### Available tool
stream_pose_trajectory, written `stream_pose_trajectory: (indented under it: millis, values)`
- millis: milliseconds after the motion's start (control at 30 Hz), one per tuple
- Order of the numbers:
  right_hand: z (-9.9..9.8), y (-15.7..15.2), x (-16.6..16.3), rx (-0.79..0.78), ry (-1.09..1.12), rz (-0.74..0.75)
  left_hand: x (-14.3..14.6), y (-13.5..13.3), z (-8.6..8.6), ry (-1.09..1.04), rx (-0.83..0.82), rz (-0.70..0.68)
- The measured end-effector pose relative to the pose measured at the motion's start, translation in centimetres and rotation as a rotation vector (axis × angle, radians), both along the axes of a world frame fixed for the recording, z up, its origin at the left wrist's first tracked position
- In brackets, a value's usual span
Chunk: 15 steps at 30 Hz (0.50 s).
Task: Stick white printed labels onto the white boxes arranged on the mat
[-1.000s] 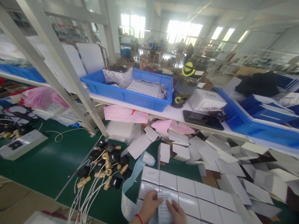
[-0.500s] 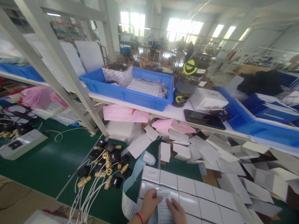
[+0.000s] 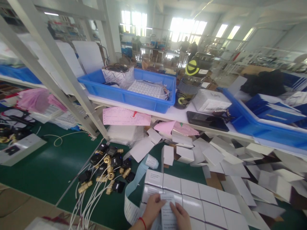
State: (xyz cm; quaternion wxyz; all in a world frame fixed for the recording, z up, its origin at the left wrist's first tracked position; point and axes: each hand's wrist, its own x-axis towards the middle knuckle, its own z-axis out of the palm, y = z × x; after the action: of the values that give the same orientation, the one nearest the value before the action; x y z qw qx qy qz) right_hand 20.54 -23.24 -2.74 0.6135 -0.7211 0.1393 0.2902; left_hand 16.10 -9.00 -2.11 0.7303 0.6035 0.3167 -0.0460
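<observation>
Low in the head view, my left hand (image 3: 151, 209), a red cord at its wrist, pinches a strip of printed labels (image 3: 168, 212) by its upper left edge. On the strip's right side, my right hand (image 3: 181, 217) holds it with the thumb on its face. The strip is over rows of closed white boxes (image 3: 190, 206). A pale blue label roll (image 3: 152, 162) lies left of the boxes, its backing strip curling down toward my left hand. One box (image 3: 154, 179) at the back left corner bears a printed label.
Left of the boxes lies a pile of black-and-brass valves (image 3: 110, 166) with white cables. Many open white cartons (image 3: 225, 159) cover the right side. A shelf above holds a blue bin (image 3: 148, 101), a dark bottle (image 3: 189, 86) and a black phone (image 3: 207, 121).
The camera view has shifted slightly. Both hands stay on the label strip, nearly in the same place over the boxes.
</observation>
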Motion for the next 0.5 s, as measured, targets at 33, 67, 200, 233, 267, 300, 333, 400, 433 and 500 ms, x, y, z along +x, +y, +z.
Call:
stream_pose_trajectory:
  millis: [33, 67, 200, 233, 267, 300, 333, 400, 433, 500]
  values:
    - [-0.1, -0.1, 0.0, -0.012, -0.013, 0.007, 0.0, -0.1, 0.0, 0.004, -0.01, 0.002]
    - [-0.1, -0.3, 0.0, -0.021, -0.022, 0.012, 0.0, -0.2, 0.0, 0.01, -0.017, 0.003]
    - [0.3, -0.7, 0.1, -0.017, -0.003, -0.012, 0.0, -0.6, 0.0, 0.035, -0.008, 0.008]
    - [0.4, -0.7, 0.1, -0.019, 0.004, -0.018, 0.0, -0.6, 0.0, 0.038, -0.003, 0.008]
    - [0.5, -0.7, 0.1, -0.027, 0.006, -0.016, 0.0, -0.6, 0.0, 0.039, 0.001, 0.007]
    - [0.7, -0.7, 0.1, -0.038, 0.002, -0.009, 0.0, -0.7, 0.0, 0.04, 0.004, 0.004]
    - [0.9, -0.7, 0.1, -0.05, -0.004, 0.001, 0.1, -0.7, 0.0, 0.041, 0.005, 0.001]
    - [1.2, -0.6, 0.2, -0.074, -0.02, 0.019, 0.1, -0.7, -0.1, 0.044, 0.006, -0.004]
    - [1.4, -0.6, 0.2, -0.081, -0.025, 0.023, 0.1, -0.7, -0.1, 0.044, 0.008, -0.005]
    - [1.9, -0.5, 0.3, -0.078, -0.026, 0.026, 0.0, -0.8, -0.2, 0.045, 0.013, -0.005]
